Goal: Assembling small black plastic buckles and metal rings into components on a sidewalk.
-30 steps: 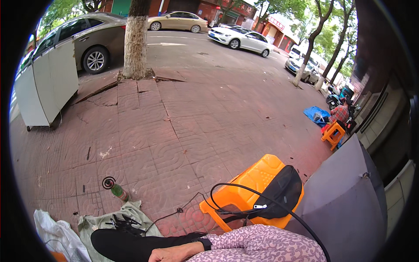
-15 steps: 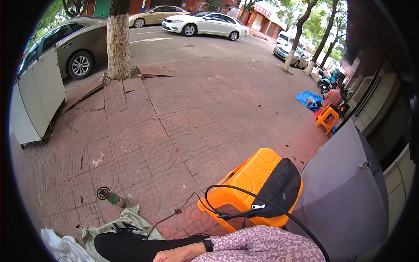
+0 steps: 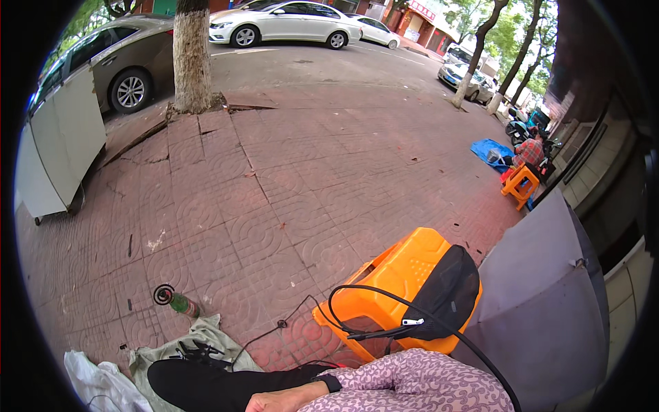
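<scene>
My right hand (image 3: 280,401) shows at the lower edge, its arm in a purple patterned sleeve (image 3: 419,378) with a dark cuff. The fingers are cut off by the frame edge, so what they hold, if anything, is hidden. Beside the hand lies a long black cloth-covered shape (image 3: 199,386), seemingly my leg. Under it spreads a grey-green cloth (image 3: 159,353), with dark spiky items (image 3: 200,351) on it. A white plastic bag (image 3: 103,381) lies to the left. My left hand does not appear.
An orange stool (image 3: 405,264) carries a black bag (image 3: 446,295); a black cable (image 3: 384,295) loops past. A green bottle (image 3: 184,304) bears a dark spiral coil (image 3: 163,294). A grey umbrella (image 3: 535,295) stands right. Further off are a white panel (image 3: 62,147), a tree (image 3: 192,62) and a seated person (image 3: 528,152).
The whole view has shifted slightly. My right hand sits a little further right. On the road the white car has moved left, and another white car shows behind it.
</scene>
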Available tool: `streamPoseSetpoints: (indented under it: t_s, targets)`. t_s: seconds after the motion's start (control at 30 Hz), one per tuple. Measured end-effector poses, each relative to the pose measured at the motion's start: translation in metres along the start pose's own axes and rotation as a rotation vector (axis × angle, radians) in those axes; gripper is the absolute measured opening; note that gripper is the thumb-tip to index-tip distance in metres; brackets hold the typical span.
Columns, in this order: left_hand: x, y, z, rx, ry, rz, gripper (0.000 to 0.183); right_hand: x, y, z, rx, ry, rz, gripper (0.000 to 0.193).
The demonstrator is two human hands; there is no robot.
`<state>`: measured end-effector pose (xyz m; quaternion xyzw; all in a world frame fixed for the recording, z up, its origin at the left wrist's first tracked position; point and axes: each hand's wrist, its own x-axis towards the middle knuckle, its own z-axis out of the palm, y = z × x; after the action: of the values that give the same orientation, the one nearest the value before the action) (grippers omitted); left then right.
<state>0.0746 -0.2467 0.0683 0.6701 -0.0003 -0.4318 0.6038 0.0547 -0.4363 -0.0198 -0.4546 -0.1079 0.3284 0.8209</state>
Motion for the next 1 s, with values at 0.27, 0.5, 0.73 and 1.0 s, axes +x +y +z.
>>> streamPoseSetpoints:
  t_s: [0.27, 0.5, 0.73, 1.0]
  targets:
    - [-0.005, -0.006, -0.002, 0.094, 0.027, -0.044, 0.013, -0.009, -0.020, 0.004, -0.194, -0.008, -0.012, 0.051]
    - [-0.010, -0.003, 0.001, 0.152, 0.076, 0.008, 0.010, -0.012, -0.027, 0.006, -0.261, -0.040, -0.060, 0.042]
    - [-0.015, 0.009, 0.009, 0.240, 0.075, 0.016, 0.019, -0.015, -0.031, 0.012, -0.272, 0.002, 0.043, 0.040]
    - [-0.021, 0.006, 0.007, 0.267, 0.068, 0.071, 0.023, -0.014, -0.025, 0.018, -0.261, 0.035, 0.024, 0.036]
